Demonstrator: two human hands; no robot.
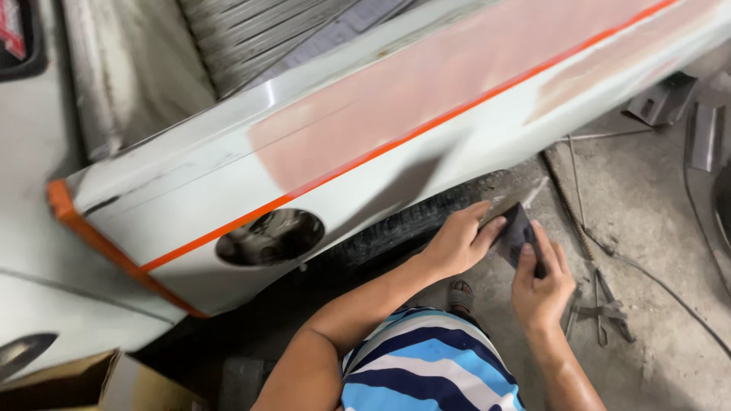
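A long white vehicle body panel (228, 190) with an orange stripe (365, 156) and a pinkish filler patch (426, 99) fills most of the view, a dark tyre (396, 224) tucked beneath its lower edge. Below that edge, over the dusty concrete floor (647, 221), the left hand (457, 243) and right hand (542, 285) meet on a small dark sheet (518, 232) — likely abrasive paper. Both sets of fingers pinch it, thumbs pressed on top. It looks thin, light and floppy — best gripped by its edges, folded for stiffness.
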